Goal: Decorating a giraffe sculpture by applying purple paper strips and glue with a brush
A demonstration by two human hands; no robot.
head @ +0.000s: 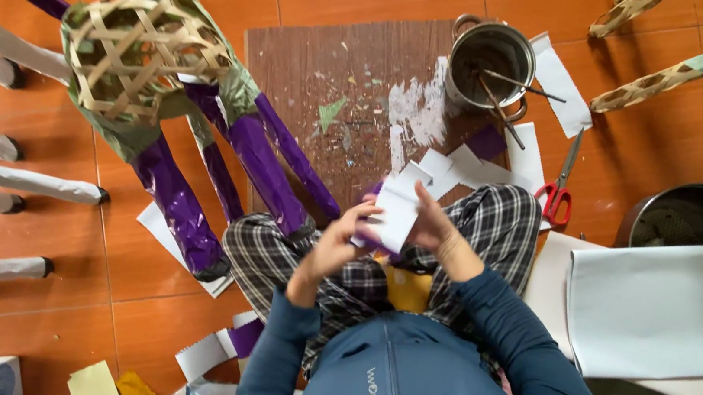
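White paper strip pinched between both my hands, above my lap.

Both forearms angle up toward twelve o'clock; my left hand curls its fingers onto the strip's lower edge, my right hand closes on its right side. Purple frame stands at ten o'clock.

the brown board ahead lies mostly open between the purple-legged bamboo frame on the left and the metal pot, paper strips and red-handled scissors on the right.
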